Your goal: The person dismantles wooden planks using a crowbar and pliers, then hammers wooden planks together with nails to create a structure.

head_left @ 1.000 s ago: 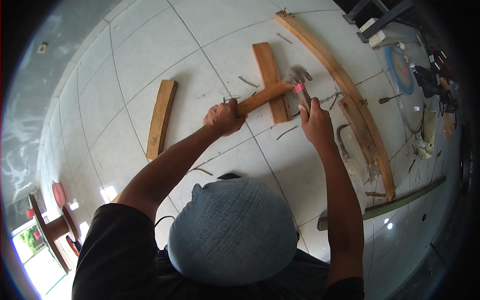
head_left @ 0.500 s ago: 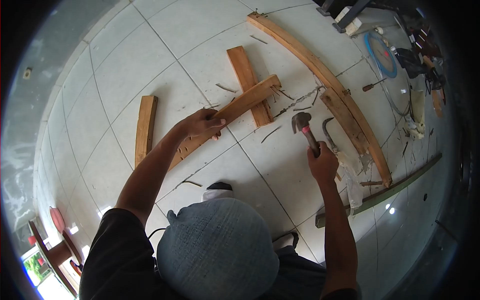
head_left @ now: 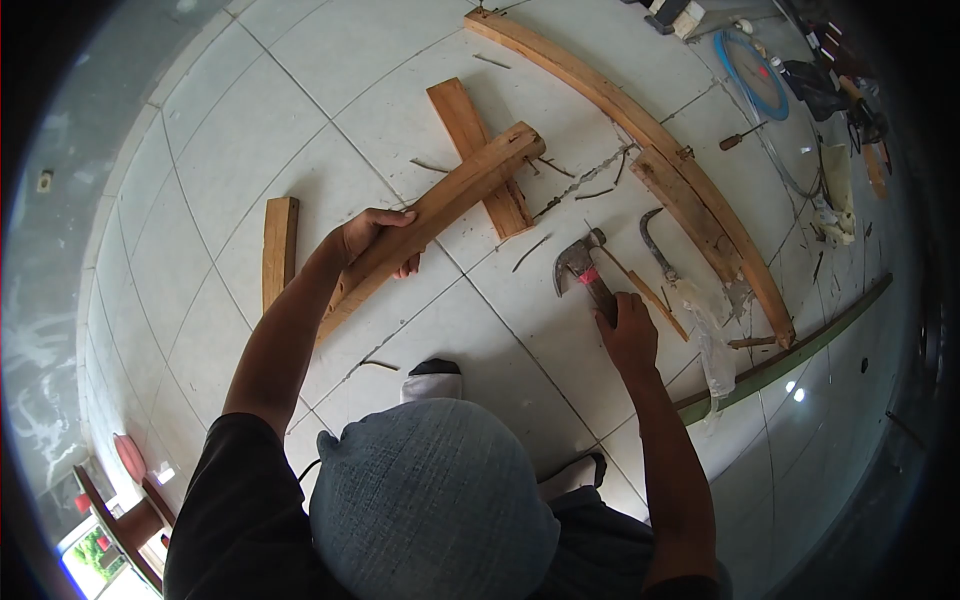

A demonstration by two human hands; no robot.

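My left hand [head_left: 378, 240] is wrapped around a wooden beam [head_left: 462, 186] that runs slantwise up to the right. The beam's far end crosses over a shorter wooden block [head_left: 508, 208] on the floor, and nails poke out near that end. In my right hand [head_left: 630, 335] is a claw hammer [head_left: 580, 265], gripped by its handle, its head pointing away from me. Close to the hammer lie a thin wood strip [head_left: 657, 303] and a hooked, sickle-like tool [head_left: 655, 243] with plastic wrapping around its lower part.
A long curved beam [head_left: 600, 88] with a shorter piece [head_left: 685, 208] alongside lies at right. Beyond are a green bar [head_left: 820, 350], a screwdriver [head_left: 735, 141] and a blue coil [head_left: 740, 85]. Loose nails [head_left: 532, 252] are scattered on the tiles. Another block [head_left: 280, 250] lies at left.
The beam in my left hand has rolled, showing a different face. The hammer has moved slightly left and down, and its head has turned so the claw points left.
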